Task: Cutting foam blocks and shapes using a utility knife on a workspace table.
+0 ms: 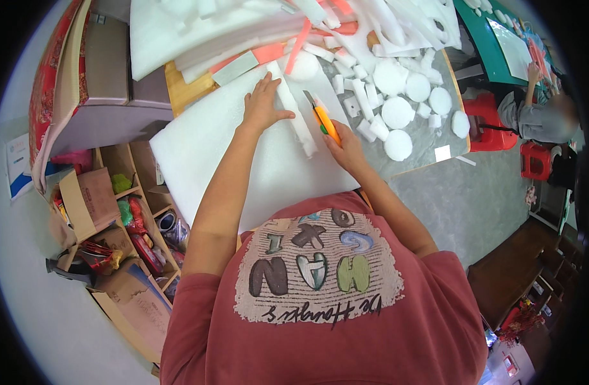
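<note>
Currently the left hand [263, 106] lies splayed and empty at the left edge of the strip [301, 136] atop the sheet [195, 144], the right hand [347, 146] curled around the cutter [326, 123] right of that strip.

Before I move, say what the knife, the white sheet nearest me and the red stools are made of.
Knife: smooth orange handle, likely plastic by its even colour; thin dark blade, probably metal. White sheet: matte, probably foam, from its pale, lightly textured face. Red stools: smooth, likely plastic, by their uniform colour.
</note>
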Tool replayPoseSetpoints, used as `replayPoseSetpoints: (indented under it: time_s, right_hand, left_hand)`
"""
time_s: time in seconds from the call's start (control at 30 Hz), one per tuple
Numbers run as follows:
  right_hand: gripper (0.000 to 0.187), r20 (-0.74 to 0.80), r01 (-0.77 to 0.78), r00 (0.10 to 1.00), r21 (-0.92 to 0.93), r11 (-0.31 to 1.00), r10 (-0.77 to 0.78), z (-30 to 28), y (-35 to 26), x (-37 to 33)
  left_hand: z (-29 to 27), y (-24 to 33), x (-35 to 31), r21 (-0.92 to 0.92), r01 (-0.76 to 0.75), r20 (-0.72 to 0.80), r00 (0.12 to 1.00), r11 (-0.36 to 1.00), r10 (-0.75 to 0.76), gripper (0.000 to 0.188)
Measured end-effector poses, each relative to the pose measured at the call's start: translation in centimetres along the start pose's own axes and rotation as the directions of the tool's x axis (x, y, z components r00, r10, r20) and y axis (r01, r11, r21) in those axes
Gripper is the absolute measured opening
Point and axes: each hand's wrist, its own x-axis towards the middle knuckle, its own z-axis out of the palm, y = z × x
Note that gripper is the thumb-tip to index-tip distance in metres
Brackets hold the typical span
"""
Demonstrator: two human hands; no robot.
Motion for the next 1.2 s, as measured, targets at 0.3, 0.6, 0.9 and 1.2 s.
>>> replayPoseSetpoints:
  time_s: [0.3, 0.6, 0.9, 1.2]
  right_hand:
    - [0.049, 0.024, 0.006, 1.000, 0.054, 0.999, -0.007, -0.4, 0.0, -0.4]
    - [0.050, 0.014, -0.028, 1.000, 0.096, 0.995, 0.027, -0.3, 0.7, -0.6]
    - [0.047, 0.025, -0.014, 1.000, 0.158, 0.987, 0.010, -0.5, 0.9, -1.0]
    - [0.048, -0.067, -0.080, 0.993, 0.277, 0.958, 0.102, -0.9, 1.4, 0.8]
  left_hand:
    - [0.4, -0.5, 0.2, 0.000, -0.034, -0.033, 0.999, 0.999, 0.034, 0.094]
    - [0.0, -0.3, 0.4, 0.069, -0.003, 0.007, 1.000, 0.998, 0.002, 0.094]
    - [0.0, -0.2, 0.2, 0.057, -0.009, -0.003, 1.000, 0.998, 0.009, 0.095]
    - [0.3, -0.9, 0.1, -0.014, -0.035, -0.019, 0.999, 0.999, 0.035, 0.095]
